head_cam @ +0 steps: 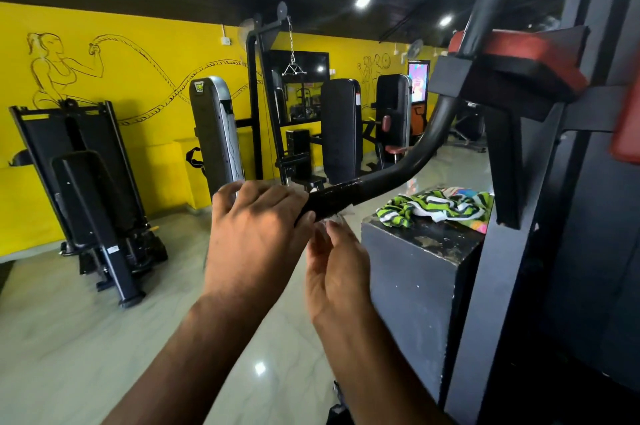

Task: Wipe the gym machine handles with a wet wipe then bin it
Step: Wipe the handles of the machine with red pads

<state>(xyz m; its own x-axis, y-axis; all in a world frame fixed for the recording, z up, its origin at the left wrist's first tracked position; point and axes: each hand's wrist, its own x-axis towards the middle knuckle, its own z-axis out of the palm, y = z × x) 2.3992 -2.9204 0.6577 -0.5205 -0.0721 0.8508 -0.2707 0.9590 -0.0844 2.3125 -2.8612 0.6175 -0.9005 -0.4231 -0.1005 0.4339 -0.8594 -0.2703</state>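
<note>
A black curved machine handle (349,190) reaches from the dark machine frame on the right toward me. My left hand (256,234) curls over its near end, thumb underneath, with the white wet wipe (343,215) wrapped between palm and grip. Bits of the wipe stick out below the bar and past my fingers. My right hand (337,272) is just under the handle, fingers fairly straight and pointing up, their tips touching the hanging part of the wipe. No bin is in view.
A dark block (415,272) stands close on the right with a green striped cloth (440,206) on top. The machine's frame and red pads (533,57) fill the right side. Other gym machines (93,196) line the yellow wall across a tiled floor.
</note>
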